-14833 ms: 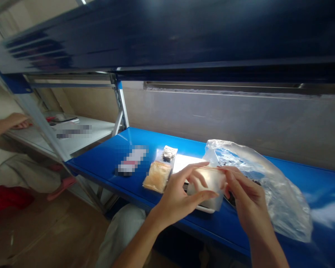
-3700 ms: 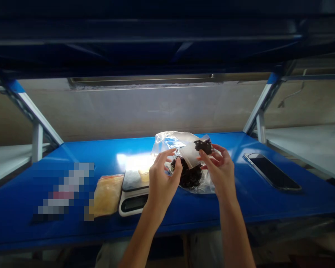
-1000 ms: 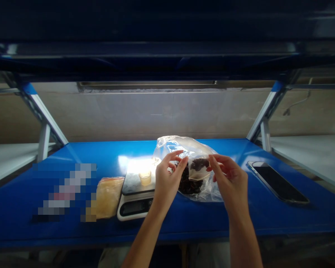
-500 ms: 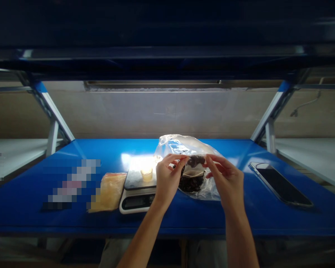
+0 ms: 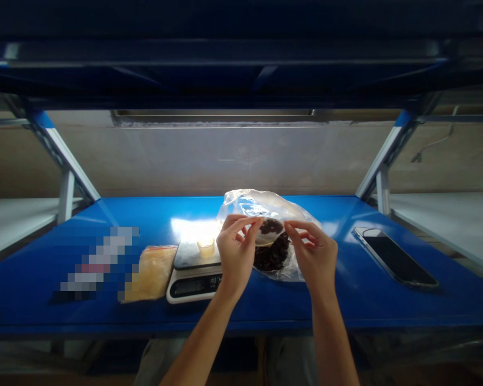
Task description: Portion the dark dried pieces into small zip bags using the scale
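Observation:
My left hand [image 5: 237,249] pinches the left edge of a small clear plastic bag [image 5: 265,239] with dark pieces showing in or through it. At its right edge, my right hand [image 5: 316,252] grips the same bag between thumb and fingertips. Behind and below it lies a large clear plastic bag [image 5: 282,205], holding a heap of dark, dried-looking pieces [image 5: 274,258]. Left of my left hand, a white digital kitchen scale [image 5: 171,295] carries a small yellowish cup [image 5: 206,249]. My left hand partly covers the scale's right side.
A stack of yellowish plastic bags [image 5: 155,273] lies left of the scale. Farther left is a blurred-out item [image 5: 94,262]. A smartphone [image 5: 394,257] rests on the blue table [image 5: 116,316] at the right. A dark shelf [image 5: 241,53] hangs overhead between slanted metal posts.
The view has shifted slightly. Both hands still hold the small bag, which now shows more of its face and a wider dark patch.

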Motion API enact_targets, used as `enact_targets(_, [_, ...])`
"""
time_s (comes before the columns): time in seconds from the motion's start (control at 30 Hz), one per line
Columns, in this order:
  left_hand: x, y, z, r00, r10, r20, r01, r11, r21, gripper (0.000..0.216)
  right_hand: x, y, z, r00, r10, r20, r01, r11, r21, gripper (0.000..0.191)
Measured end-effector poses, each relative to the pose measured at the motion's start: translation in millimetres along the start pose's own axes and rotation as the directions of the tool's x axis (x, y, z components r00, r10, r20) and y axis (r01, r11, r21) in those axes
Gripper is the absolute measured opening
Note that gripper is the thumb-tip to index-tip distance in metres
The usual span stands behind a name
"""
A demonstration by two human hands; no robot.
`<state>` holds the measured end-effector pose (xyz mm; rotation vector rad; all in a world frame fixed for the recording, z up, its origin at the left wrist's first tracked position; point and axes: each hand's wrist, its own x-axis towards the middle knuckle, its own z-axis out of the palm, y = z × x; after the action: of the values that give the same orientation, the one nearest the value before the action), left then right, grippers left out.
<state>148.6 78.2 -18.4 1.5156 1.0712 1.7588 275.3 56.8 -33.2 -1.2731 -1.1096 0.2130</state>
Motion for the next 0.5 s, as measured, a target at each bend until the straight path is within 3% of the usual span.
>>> enact_targets(0.07, [-0.4, -0.1, 0.9, 0.999, 0.021, -0.027, -0.021, 0.999, 0.029, 0.013, -0.5, -1.6, 0.1, 0.996, -0.042, -0.079, 0.038, 0.998, -0.045, 0.02])
enact_targets(0.13, [-0.6, -1.1, 1.7, 0.998, 0.008, 0.067, -0.011, 0.999, 0.047, 0.011, -0.7, -3.7, -0.7, 0.991, -0.069, -0.114, 0.061, 0.996, -0.072, 0.018])
enact_targets(0.2, [-0.9, -1.7, 2.3, 0.992, -0.011, 0.123, 0.005, 0.999, 0.051, 0.011, -0.8, -5.4, -2.3, 0.995, -0.061, -0.078, 0.055, 0.996, -0.067, 0.018])
enact_targets(0.33, [-0.8, -0.2, 2.0, 0.998, 0.061, -0.008, -0.06, 0.997, 0.042, 0.011, -0.5, -5.5, -5.0, 0.994, -0.066, -0.081, 0.063, 0.997, -0.042, 0.019])
enact_targets(0.43, [-0.1, 1.4, 1.1, 0.994, 0.071, 0.086, -0.075, 0.996, 0.051, 0.009, -0.1, -2.3, -4.9, 0.995, -0.066, 0.07, 0.067, 0.998, -0.011, 0.02])
enact_targets(0.5, [-0.3, 2.3, 1.4, 0.994, 0.085, 0.072, -0.089, 0.995, 0.054, 0.008, -0.2, -0.6, -3.5, 0.998, -0.031, 0.054, 0.029, 0.999, 0.035, 0.021])
